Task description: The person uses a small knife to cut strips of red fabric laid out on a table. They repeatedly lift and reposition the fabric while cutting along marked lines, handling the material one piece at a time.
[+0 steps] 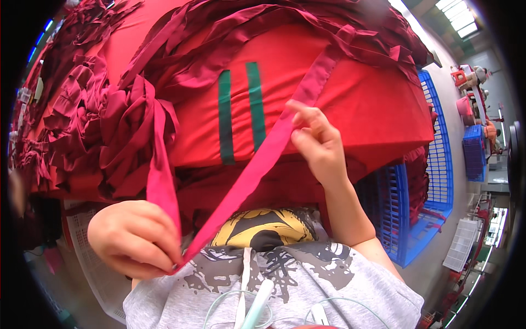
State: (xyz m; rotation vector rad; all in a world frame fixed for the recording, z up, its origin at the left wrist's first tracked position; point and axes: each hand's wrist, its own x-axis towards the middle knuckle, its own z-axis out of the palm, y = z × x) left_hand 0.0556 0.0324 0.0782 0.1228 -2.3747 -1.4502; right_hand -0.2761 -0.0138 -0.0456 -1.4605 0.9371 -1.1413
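Observation:
A long crimson fabric strip runs in a V between my two hands. My left hand is at the lower left, just in front of my shirt, with thumb and fingers pinched on the low bend of the strip. From there one length climbs to a heap of dark red strips on the left. The other length slants up to my right hand, whose curled fingers grip its edge above the table's near side. Beyond that hand the strip continues across the red table cover toward more strips at the back.
Two green tape bands lie across the red cover between my hands. A band of tangled strips curves along the far side. Blue plastic crates with red fabric stand at the right. A white basket sits below the table at left.

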